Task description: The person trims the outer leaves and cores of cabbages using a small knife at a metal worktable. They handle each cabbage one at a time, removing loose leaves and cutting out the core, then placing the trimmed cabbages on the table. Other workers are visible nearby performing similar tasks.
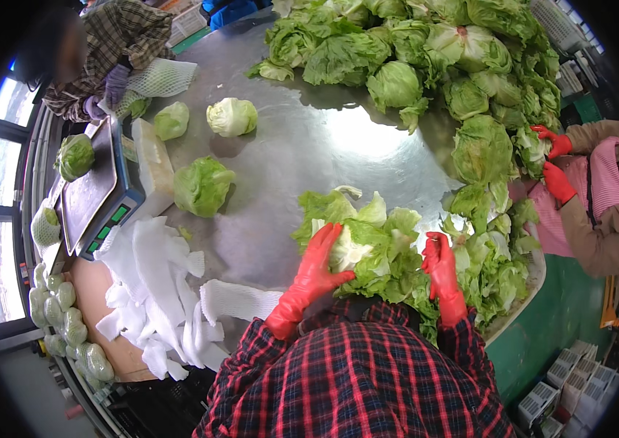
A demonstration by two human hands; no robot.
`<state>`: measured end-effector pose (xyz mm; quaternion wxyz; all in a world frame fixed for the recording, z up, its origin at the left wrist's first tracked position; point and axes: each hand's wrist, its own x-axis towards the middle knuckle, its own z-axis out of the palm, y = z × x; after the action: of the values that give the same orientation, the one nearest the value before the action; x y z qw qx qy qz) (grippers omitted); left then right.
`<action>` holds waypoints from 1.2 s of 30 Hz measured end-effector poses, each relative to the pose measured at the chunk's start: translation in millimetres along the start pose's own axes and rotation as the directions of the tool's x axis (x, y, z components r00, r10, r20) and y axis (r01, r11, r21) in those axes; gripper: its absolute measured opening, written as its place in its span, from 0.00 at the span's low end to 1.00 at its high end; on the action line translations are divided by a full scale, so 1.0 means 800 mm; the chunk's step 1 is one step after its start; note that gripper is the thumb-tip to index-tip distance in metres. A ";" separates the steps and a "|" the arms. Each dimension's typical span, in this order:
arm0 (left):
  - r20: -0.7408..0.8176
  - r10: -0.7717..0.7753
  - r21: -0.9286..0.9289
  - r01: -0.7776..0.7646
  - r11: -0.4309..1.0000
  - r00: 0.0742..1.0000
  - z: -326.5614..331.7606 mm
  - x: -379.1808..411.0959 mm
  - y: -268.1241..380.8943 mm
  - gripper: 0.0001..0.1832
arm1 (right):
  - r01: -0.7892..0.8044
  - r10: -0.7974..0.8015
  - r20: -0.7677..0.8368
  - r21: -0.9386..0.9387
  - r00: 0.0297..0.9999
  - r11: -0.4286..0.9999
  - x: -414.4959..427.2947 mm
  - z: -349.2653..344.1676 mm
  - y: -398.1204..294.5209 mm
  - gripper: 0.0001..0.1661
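My left hand [317, 271], in a red rubber glove, presses against the near left side of an iceberg lettuce head [352, 252], thumb and fingers spread around it. The pale stem end of this head faces up, with loose outer leaves [391, 222] spread about it on the metal table [282, 164]. My right hand [440, 266], gloved the same way, hovers to the right of the head, apart from it. Its fingers are curled, and whether something small sits between them is unclear. Trimmed leaves [492, 263] lie heaped beyond it on the right.
A large lettuce pile [424, 55] fills the far right. Several single heads [203, 186] sit at left, by a digital scale [109, 191] bearing another head. White foam net sleeves [150, 284] lie front left. Co-workers stand at the far left and right; red gloves [558, 183] handle lettuce there.
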<state>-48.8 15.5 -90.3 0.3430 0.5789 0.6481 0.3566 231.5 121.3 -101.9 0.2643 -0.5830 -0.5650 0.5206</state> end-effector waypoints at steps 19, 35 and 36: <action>-0.100 0.182 0.056 -0.178 0.983 0.978 0.035 0.004 0.025 0.50 | 0.333 -0.179 0.553 -0.192 0.814 0.923 -0.046 0.009 -0.102 0.27; -0.031 0.178 0.058 -0.176 0.983 0.984 0.027 0.006 0.027 0.50 | 0.230 -0.131 0.526 -0.128 0.841 0.965 -0.025 0.012 -0.100 0.25; -0.030 0.173 0.052 -0.171 0.984 0.984 0.026 0.007 0.027 0.49 | 0.206 -0.099 0.540 -0.140 0.836 0.969 -0.020 0.011 -0.103 0.25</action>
<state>-20.4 23.7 -82.6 0.2855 0.6348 0.6100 0.3788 195.0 122.1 -26.2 0.0817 -0.3927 -0.7083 0.5810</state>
